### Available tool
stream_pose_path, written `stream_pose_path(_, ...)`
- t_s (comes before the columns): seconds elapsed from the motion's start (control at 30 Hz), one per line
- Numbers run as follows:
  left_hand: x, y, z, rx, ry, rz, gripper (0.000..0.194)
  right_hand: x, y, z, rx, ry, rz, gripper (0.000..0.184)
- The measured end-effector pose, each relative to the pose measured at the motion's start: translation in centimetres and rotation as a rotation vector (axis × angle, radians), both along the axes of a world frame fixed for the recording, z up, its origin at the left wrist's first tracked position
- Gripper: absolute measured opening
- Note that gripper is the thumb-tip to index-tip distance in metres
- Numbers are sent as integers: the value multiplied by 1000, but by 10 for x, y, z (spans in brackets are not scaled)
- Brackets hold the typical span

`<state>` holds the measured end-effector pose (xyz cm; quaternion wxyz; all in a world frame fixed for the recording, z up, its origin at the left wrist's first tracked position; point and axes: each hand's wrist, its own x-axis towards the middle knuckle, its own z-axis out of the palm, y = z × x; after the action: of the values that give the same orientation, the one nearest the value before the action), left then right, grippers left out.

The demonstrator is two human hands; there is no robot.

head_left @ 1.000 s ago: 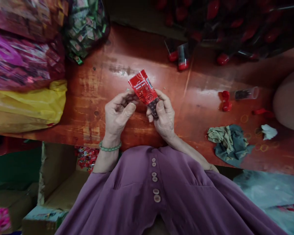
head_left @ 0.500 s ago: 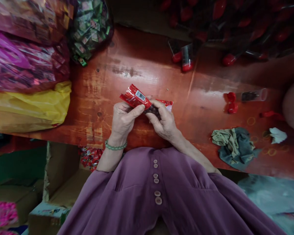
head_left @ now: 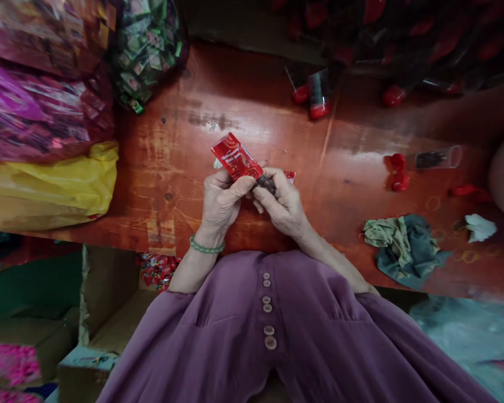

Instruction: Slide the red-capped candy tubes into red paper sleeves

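Above a red wooden counter [head_left: 172, 145], the left hand [head_left: 220, 201] and right hand [head_left: 283, 204] both pinch a red sachet [head_left: 237, 159]. Its lower end disappears behind the fingers, beside something small and dark that cannot be made out. The print on the wrapper is too blurred to read.

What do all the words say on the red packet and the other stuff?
Red foil packet held in both hands: white lettering, too blurred to read.
Small wrapped sweets in the clear bag: print too small to read.
Pink wrappers in the big bag: too blurred to read.
Cardboard box by the floor: markings too blurred to read.
No text reads clearly.
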<state>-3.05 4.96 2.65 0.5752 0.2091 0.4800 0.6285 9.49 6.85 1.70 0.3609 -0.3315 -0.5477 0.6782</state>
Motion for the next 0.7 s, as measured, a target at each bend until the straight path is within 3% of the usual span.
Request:
stream_pose_path(0.1, 0, 0, 7, -37, 59, -56, 36, -4, 1, -4, -177, 194, 101, 31)
stream_pose_path(0.17, -1, 2, 10, -32, 100, -89, 35, -5, 2, -5, -203, 241, 127, 31)
stream_pose_path(0.37, -8, 8, 4, 37, 153, 31, 40, -2, 2, 1, 55, -41, 11, 23)
stream_pose_path(0.47, -9, 7, 1, 27, 108, -1, 36, 1, 1, 3, 172, -184, -52, 24)
stream_pose_path(0.7, -8, 6, 7, 21, 36, -158, 35, 1, 16, 7, -104, 125, 160, 29)
